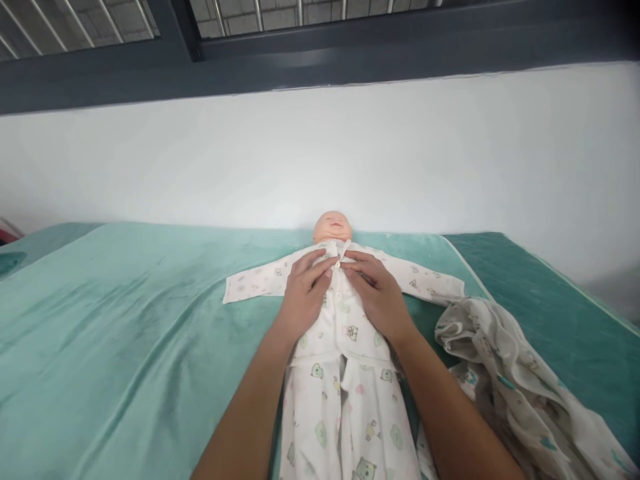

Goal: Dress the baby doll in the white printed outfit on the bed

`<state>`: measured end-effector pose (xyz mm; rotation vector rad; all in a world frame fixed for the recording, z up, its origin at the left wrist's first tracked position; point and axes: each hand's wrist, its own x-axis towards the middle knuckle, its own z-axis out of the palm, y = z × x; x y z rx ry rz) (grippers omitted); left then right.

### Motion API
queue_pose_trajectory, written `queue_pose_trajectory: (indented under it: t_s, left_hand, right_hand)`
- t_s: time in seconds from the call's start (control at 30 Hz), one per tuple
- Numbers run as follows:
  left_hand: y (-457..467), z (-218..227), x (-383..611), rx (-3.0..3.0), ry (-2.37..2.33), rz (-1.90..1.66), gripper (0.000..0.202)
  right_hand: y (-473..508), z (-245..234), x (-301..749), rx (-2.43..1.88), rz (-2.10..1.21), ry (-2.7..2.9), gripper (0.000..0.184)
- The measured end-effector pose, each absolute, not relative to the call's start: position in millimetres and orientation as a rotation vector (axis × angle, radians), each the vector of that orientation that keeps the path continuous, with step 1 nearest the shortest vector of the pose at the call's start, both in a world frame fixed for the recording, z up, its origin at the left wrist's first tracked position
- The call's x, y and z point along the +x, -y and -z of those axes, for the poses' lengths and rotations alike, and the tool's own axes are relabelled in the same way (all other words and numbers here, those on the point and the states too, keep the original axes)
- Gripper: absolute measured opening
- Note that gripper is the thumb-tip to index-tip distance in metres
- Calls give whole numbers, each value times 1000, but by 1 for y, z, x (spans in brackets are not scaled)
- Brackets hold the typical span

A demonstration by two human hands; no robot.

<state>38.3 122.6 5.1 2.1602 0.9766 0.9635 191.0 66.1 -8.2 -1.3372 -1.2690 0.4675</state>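
Observation:
A baby doll [333, 227] lies on its back, its bald head toward the wall. It wears a white printed baby shirt [345, 327] with the long sleeves spread out to both sides, and matching pants [320, 420] below. My left hand [306, 291] and my right hand [376, 293] meet on the chest from either side of the front opening. Their fingertips pinch the shirt's edges close to an upper button [339, 265]. Another button [339, 294] shows just below, between the hands. The doll's own hands and feet are out of sight.
Right of the doll lies a crumpled white printed cloth [515, 380], partly behind my right forearm. A green blanket [125, 320] covers the bed, with a darker green strip [550, 313] at right. Behind rises a white wall [300, 153] under a dark window frame [300, 60].

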Motion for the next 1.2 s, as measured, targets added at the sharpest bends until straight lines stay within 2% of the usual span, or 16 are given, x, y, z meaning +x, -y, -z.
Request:
queue_pose_trajectory:
  t_s: [0.33, 0.53, 1.07, 1.2]
  left_hand:
    - [-121, -3, 39, 2108, -1000, -979, 32]
    - [-122, -4, 39, 2123, -986, -979, 32]
    - [-122, -4, 39, 2129, -992, -977, 33]
    - [-121, -4, 39, 2135, -1000, -971, 32]
  right_hand:
    - [-64, 8, 188, -1225, -347, 1275, 23]
    - [-64, 8, 188, -1341, -278, 1376, 28]
    - [-62, 5, 184, -1363, -257, 1278, 23]
    - [-61, 3, 182, -1393, -227, 1267, 30]
